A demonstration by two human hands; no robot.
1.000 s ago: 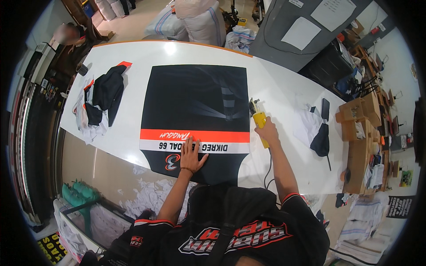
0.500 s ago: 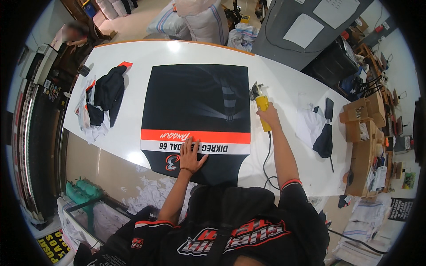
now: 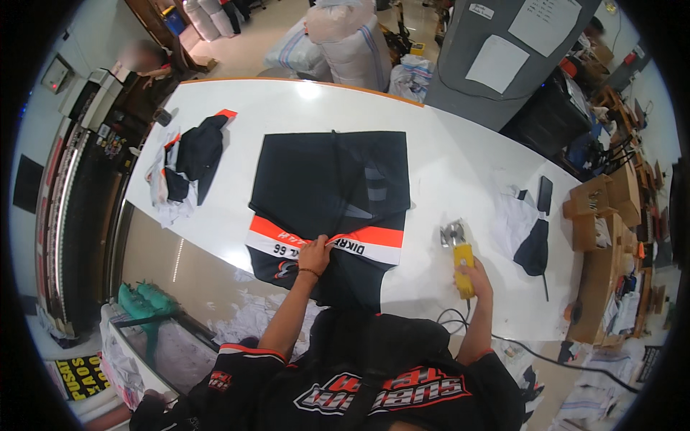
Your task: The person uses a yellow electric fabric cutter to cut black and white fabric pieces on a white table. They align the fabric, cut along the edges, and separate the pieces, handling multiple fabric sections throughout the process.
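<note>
Left of the room: a long dark machine [image 3: 68, 208] is set near the white worktop [image 3: 445, 169].
Bin [image 3: 136, 365]: pale material is held inside; a green bundle [image 3: 147, 305] is rested at its rim.
Cloth pile [image 3: 199, 154]: it is heaped beside a dark cup [image 3: 162, 116], whose contents cannot be told.
Black panel [image 3: 295, 172]: it is laid mid-worktop, creased where its banded part is bunched in the closed fingers of the left hand [image 3: 314, 257].
Stuffed sacks [image 3: 356, 61]: they are stacked beyond the worktop.
Yellow power tool [image 3: 463, 266]: it is gripped right of the panel, the right hand's [image 3: 476, 280] fingers wrapped around it.
Cardboard boxes [image 3: 591, 205]: something whitish is held in the lower one.
</note>
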